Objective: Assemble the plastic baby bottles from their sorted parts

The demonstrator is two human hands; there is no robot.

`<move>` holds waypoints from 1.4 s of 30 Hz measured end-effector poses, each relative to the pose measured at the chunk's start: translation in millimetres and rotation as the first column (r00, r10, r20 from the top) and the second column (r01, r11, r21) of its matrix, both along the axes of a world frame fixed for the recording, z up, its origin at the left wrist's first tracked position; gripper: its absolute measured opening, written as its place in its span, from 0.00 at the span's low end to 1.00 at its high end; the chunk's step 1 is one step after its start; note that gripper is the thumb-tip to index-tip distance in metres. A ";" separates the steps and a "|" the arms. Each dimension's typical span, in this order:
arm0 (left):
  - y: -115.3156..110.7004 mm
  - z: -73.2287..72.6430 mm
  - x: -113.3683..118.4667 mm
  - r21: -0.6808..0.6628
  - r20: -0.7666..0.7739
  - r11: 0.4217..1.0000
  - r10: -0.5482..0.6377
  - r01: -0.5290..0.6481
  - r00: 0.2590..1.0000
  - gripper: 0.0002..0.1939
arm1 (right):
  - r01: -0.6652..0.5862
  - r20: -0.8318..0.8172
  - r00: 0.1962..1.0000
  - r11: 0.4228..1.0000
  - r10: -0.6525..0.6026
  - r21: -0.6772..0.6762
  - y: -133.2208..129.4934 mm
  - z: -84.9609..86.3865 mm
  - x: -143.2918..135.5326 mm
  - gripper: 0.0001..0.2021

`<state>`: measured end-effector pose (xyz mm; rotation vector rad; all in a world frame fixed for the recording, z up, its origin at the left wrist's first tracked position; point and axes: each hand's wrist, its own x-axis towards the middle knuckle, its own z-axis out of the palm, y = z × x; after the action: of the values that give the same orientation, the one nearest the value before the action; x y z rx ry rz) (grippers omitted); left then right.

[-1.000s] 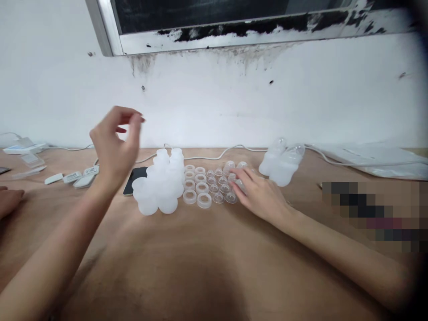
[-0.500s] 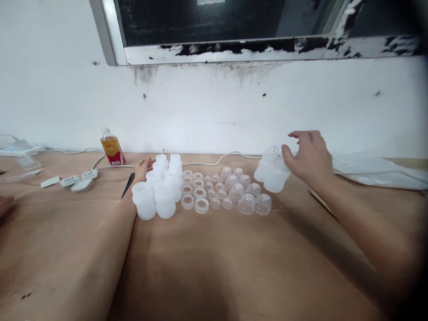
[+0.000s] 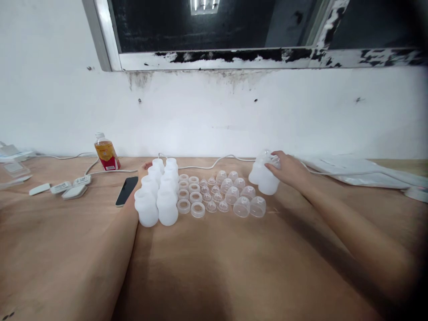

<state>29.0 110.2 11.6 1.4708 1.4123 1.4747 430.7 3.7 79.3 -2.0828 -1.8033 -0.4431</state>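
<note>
White baby bottles (image 3: 146,209) without caps stand in two rows left of centre. My left hand (image 3: 144,168) is behind and beside the back of these rows, its fingers mostly hidden. Right of the bottles lie rows of translucent collar rings (image 3: 198,209), small clear nipples (image 3: 211,206) and clear dome caps (image 3: 241,206). Farther right, a few white baby bottles with clear caps (image 3: 268,182) stand together. My right hand (image 3: 284,168) has its thumb and fingers closed round the capped top of one of them.
A phone (image 3: 127,191) lies left of my left forearm. Behind it stand a drink bottle (image 3: 107,152) and small white boxes (image 3: 74,191). A white cable (image 3: 210,167) runs along the wall. Flat plastic bags (image 3: 347,171) lie at the back right.
My right hand has moved left and down from beside the capped bottles onto one of them, its fingers closing. My left hand stays by the uncapped bottles. The view has shifted slightly.
</note>
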 end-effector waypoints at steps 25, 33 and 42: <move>-200.6 55.8 100.6 -0.112 -0.936 0.765 -0.295 0.635 0.190 0.18 | -0.634 -0.447 0.644 0.760 0.620 0.141 -118.9 -5.2 -92.5 0.12; -192.0 37.8 68.0 -0.255 -0.833 0.834 -0.446 0.489 0.327 0.18 | -0.268 -0.151 0.957 0.953 0.247 -0.142 -115.1 -47.1 -27.2 0.32; -198.1 43.2 80.5 -0.273 -0.827 0.805 -0.476 0.527 0.300 0.19 | -0.321 -0.189 0.938 0.934 0.290 -0.156 -86.5 -76.0 -32.7 0.30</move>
<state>109.5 -87.8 54.8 2.6097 1.1509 0.2520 398.0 -82.7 3.3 -1.8373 -2.0870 -0.0204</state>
